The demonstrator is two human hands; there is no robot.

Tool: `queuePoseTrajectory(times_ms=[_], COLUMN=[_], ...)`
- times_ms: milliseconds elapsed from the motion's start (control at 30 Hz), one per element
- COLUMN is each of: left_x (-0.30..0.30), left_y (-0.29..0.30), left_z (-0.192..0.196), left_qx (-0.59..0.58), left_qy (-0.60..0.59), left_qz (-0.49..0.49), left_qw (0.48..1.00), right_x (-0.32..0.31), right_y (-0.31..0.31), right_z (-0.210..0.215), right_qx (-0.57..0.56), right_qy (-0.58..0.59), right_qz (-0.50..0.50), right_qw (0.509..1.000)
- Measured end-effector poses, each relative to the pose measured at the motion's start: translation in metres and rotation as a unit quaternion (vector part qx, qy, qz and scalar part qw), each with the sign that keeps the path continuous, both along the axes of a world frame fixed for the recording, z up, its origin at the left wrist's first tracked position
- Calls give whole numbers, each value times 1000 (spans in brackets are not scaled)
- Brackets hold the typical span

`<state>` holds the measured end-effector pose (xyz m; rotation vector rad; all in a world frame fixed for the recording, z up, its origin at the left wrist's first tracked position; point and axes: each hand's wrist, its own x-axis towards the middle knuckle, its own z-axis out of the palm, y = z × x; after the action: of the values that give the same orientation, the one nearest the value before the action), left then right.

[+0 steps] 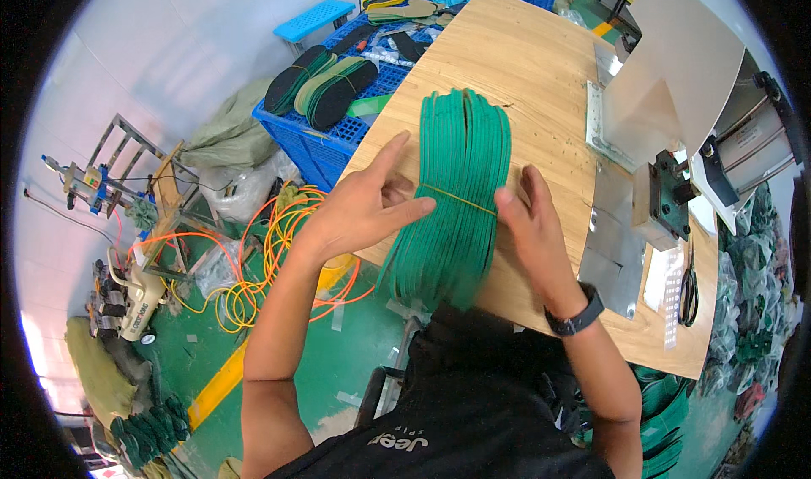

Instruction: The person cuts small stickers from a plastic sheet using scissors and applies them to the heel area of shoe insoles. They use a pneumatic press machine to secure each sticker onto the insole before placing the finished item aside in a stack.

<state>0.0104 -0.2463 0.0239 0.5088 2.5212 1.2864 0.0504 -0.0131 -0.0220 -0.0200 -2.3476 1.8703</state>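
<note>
A thick bundle of green insoles point(465, 149), seen edge-on, lies at the near left edge of the wooden table. A thin yellowish rubber band point(460, 198) runs round its middle. The near end of the bundle is blurred and overhangs the edge. To its left is my left hand point(359, 204), fingers spread and the thumb tip at the bundle's side by the band. On the other side my right hand point(538, 234), with a black watch on the wrist, is half open. Its thumb is at the bundle's right side near the band, and its fingers stand apart.
Left of the wooden table point(532, 65), a blue crate point(312, 154) carries banded insole bundles point(325, 86). A press-like machine point(667, 196) with a pale panel point(667, 65) stands right, near black scissors point(688, 289). Orange and yellow hoses point(283, 234) coil on the green floor.
</note>
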Motion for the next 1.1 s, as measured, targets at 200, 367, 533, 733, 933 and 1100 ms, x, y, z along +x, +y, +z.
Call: queuePoseTrajectory(times_ms=[200,367,533,733,933,1100], left_x=[-1,0,1,3,10,16], left_y=[27,29,31,32,39,48], left_z=[-25,-23,-23,-20,-40,-31], left_qx=[128,174,181,103,204,132], left_qy=[66,6,6,27,45,71], left_qz=[4,-1,-6,5,12,31], left_qw=[990,985,983,994,978,988], right_x=[35,32,29,28,31,27], right_y=[-25,-33,-17,-5,-7,-8], right_z=[-18,-19,-22,0,10,-2], right_qx=[77,53,-32,20,63,189], right_qy=[34,37,5,11,81,135], right_qz=[-46,-28,13,47,56,11], right_qw=[995,997,999,999,993,972])
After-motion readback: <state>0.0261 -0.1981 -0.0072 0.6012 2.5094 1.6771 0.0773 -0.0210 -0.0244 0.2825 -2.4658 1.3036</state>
